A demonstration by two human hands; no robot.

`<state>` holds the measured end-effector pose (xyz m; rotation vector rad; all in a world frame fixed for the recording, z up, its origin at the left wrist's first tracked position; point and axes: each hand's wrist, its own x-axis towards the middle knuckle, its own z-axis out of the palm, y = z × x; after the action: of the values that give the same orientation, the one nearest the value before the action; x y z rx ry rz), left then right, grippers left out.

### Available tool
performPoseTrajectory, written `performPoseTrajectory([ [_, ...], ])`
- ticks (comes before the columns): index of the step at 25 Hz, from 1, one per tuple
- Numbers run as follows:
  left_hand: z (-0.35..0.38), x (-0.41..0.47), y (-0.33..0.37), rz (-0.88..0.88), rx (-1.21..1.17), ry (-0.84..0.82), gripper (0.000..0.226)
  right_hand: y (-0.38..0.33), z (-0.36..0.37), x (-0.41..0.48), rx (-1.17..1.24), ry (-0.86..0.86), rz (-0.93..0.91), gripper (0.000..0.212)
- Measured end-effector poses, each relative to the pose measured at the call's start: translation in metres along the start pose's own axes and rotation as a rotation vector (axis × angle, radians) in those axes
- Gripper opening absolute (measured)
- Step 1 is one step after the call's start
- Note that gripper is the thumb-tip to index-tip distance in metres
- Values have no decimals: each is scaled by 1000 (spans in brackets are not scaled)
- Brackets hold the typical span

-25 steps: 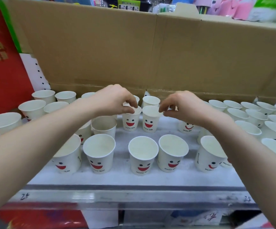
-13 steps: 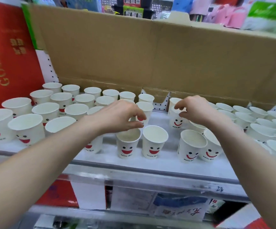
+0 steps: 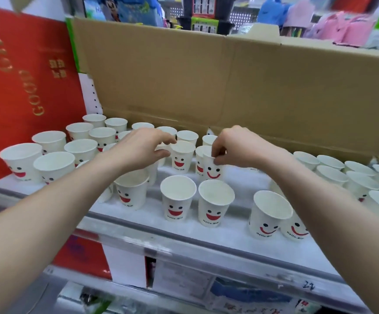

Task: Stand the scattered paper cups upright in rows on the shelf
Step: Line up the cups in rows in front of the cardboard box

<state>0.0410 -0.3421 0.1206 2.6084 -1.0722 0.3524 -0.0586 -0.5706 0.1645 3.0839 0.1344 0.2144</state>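
Cups (image 3: 178, 200) white, upright, with red smiles.

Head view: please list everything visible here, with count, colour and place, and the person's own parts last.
white paper cups with red smiling faces: dozens, white, standing across the shelf
grey metal shelf: one, grey-white, under the cups
brown cardboard sheet: one, brown, behind the cups
red box with gold lettering: one, red, at the left
packaged goods: several, mixed colours, blurred, above the cardboard
left hand: one, fingertips at the rim of a middle cup; grip unclear
right hand: one, pinching the rim of a thin-smile cup
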Motion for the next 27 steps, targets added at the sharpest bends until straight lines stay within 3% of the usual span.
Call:
performPoseTrajectory([
  [8,-3,-4,-42,-40,26,-24,27,-59,22,47,73,-49,-99,7],
  [14,3,3,-27,149,-36,-98,26,-55,21,45,235,-155,-25,20],
  [17,13,12,-11,219,15,-161,24,-24,7,20,230,-49,74,13],
  [20,19,17,2,201,53,-165,16,23,2,-16,108,36,304,10],
  [23,20,17,11,181,60,-144,10,60,13,-47,-50,-31,536,13],
  [27,19,17,16,186,73,-151,8,75,23,-59,-41,-100,607,15],
])
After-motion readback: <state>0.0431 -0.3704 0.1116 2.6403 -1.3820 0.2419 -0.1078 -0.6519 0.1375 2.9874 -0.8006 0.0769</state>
